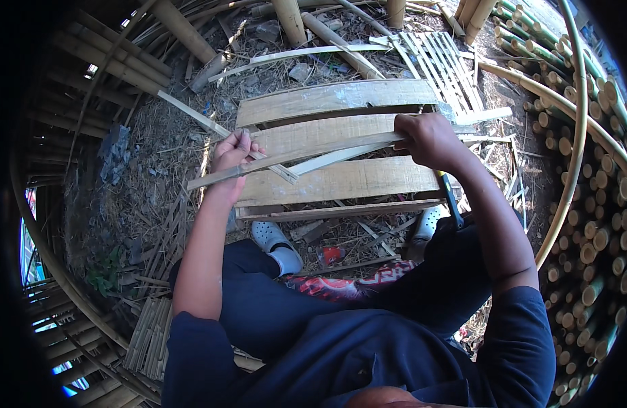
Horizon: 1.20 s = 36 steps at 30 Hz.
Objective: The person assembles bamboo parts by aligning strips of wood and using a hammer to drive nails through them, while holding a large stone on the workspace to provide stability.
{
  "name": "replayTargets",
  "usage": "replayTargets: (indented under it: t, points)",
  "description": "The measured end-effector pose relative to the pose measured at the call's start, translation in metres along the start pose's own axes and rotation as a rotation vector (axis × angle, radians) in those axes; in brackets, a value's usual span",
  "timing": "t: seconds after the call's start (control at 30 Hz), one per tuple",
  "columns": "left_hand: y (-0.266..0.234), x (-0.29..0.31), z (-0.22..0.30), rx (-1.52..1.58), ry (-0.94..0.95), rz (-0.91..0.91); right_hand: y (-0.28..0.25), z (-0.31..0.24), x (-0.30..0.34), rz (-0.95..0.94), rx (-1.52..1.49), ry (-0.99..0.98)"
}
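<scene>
Fingers of the left hand (233, 155) close around a narrow strip (192, 115), while those of the right hand (427, 138) clench the right end of a long strip (306, 153). Along the right side rises the stack of bamboo poles (588, 255), cut ends showing. Before the seated person stands a slatted wooden bench (340, 180), gaps between its planks. Beyond its far right corner lies a pale slatted panel (456, 58). At lower left, a bundle of slats (149, 336) rests near the person's elbow. Above the bench, the long strip runs slantwise from the right hand, past the left wrist, to a free end beyond it. The narrow strip crosses it at an angle, slanting up to the left. Just beneath, a pale strip (340, 158) spans toward the right hand. Grey perforated shoes (268, 236) sit below the bench's near edge. A dark-handled tool (453, 204) stands at its right end; a small red wrapper (332, 256) lies between the feet.
</scene>
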State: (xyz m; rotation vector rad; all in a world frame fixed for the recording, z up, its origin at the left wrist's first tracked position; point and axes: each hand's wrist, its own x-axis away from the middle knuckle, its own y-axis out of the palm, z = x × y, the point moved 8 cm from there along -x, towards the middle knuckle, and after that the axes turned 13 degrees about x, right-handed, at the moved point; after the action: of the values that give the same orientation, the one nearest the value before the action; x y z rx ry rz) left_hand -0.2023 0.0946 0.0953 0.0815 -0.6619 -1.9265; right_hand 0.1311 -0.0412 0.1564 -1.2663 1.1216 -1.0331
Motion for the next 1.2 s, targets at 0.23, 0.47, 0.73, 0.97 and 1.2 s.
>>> replayTargets:
  t: [0.23,0.47,0.73,0.97,1.2]
  points:
    - [0.042,0.014,-0.019,-0.033,-0.171,-0.291,0.009,-0.009,0.002,0.002,-0.139,-0.118]
    - [0.055,0.02,-0.035,-0.064,-0.191,-0.289,0.019,-0.023,0.001,-0.042,-0.137,-0.197]
    - [0.049,0.015,-0.032,-0.052,-0.16,-0.32,0.021,-0.031,-0.001,-0.013,-0.113,-0.169]
    - [0.043,0.008,-0.014,0.001,-0.029,-0.239,0.027,-0.038,0.0,-0.04,-0.156,-0.162]
    - [0.026,0.001,0.005,0.01,0.14,-0.13,0.028,-0.065,0.012,-0.015,-0.21,-0.103]
